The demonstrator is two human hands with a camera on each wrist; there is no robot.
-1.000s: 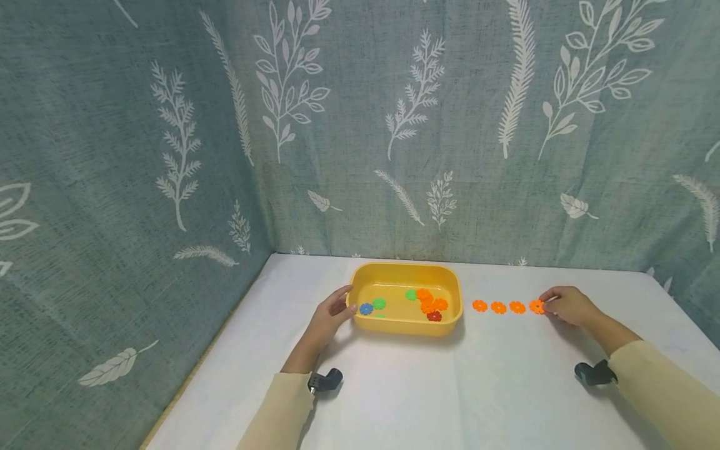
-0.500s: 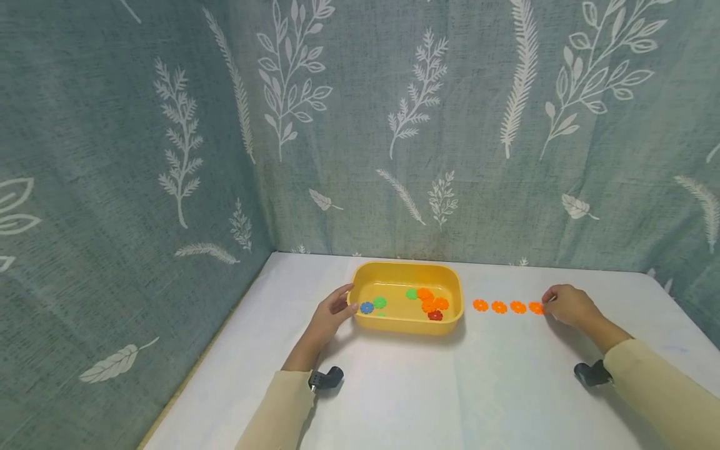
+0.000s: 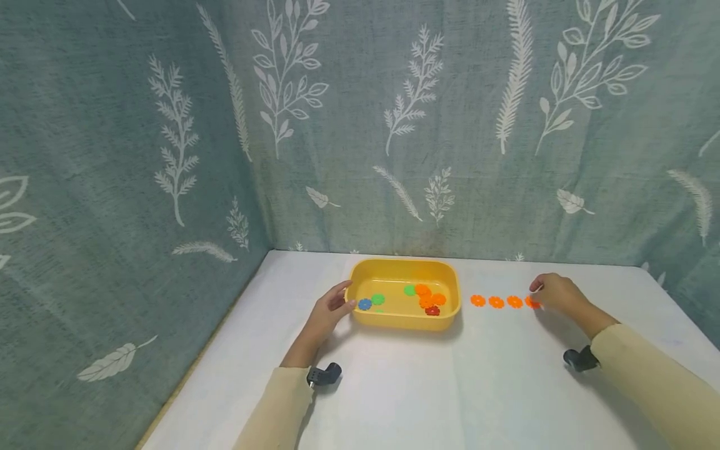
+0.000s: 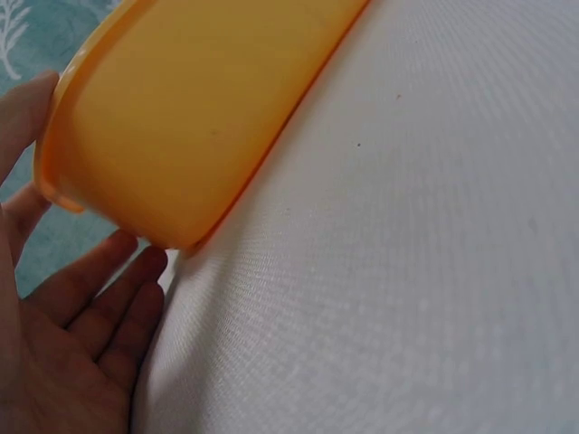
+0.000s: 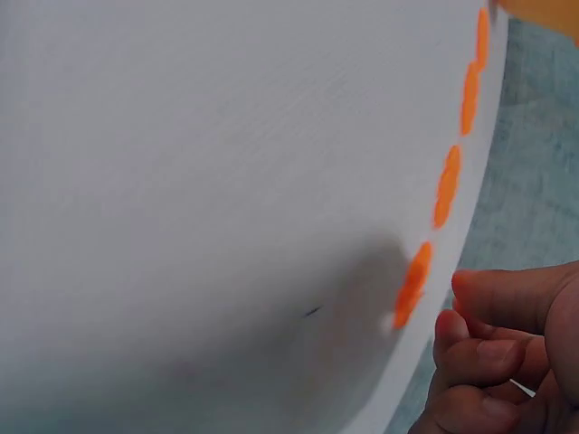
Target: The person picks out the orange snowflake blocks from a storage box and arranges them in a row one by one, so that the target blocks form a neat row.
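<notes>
My left hand (image 3: pixel 327 315) grips the left end of a yellow plastic tub (image 3: pixel 396 321), thumb at the rim; the left wrist view shows its other fingers (image 4: pixel 95 298) loosely bent by the tub's lower corner. Inside lie flower-shaped plastic discs: orange ones (image 3: pixel 425 302), a dark red disc (image 3: pixel 432 310), green discs (image 3: pixel 378 299) and a blue disc (image 3: pixel 364 304). To the tub's right, several orange discs (image 3: pixel 496 302) form a row. Over the rightmost orange disc (image 5: pixel 413 285) hovers my right hand (image 3: pixel 559 295), fingers loosely bent, nothing held, apart from the disc.
A white cloth (image 3: pixel 405 387) covers the table. Behind and to the left hangs a green curtain (image 3: pixel 349 125) with white leaf prints, close behind the tub. A black wrist camera (image 3: pixel 325 375) sits on the left wrist, another camera (image 3: pixel 580 359) on the right.
My right hand has let go of the rightmost orange disc and lifted slightly up and away from it. The left hand and tub stay put; the head view shifts slightly.
</notes>
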